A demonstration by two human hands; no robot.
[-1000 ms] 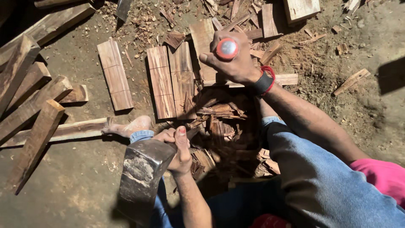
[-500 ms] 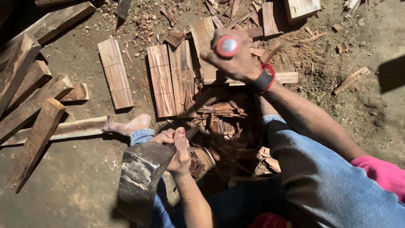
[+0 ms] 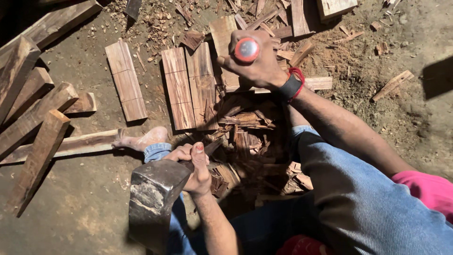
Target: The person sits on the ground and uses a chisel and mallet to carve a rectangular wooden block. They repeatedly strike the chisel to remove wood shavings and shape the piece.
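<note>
Steel axe head (image 3: 153, 198) fills the lower foreground, blunt and dark, its haft running up and away toward the red-capped butt end (image 3: 247, 49). Right hand (image 3: 257, 61) closed in a full fist around the haft just below that cap; black band with red cord at the wrist. Left hand (image 3: 196, 165) closed, fingers pinching a thin upright piece of wood (image 3: 212, 147) just beside the axe head, thumb up.

Key relation: the pinched piece stands directly ahead of the axe head, between the two hands and nearer the left one. Its long axis appears roughly vertical, though its foot is lost in shadow. Haft axis runs lower left to upper right.

Around: heap of dark split slivers (image 3: 245, 127) under the hands. Bare foot (image 3: 141, 139) resting on a long plank (image 3: 71, 144) at left. Beyond, short flat boards (image 3: 179, 87) laid side by side on the dirt; rough billets (image 3: 33, 113) stacked at far left.
</note>
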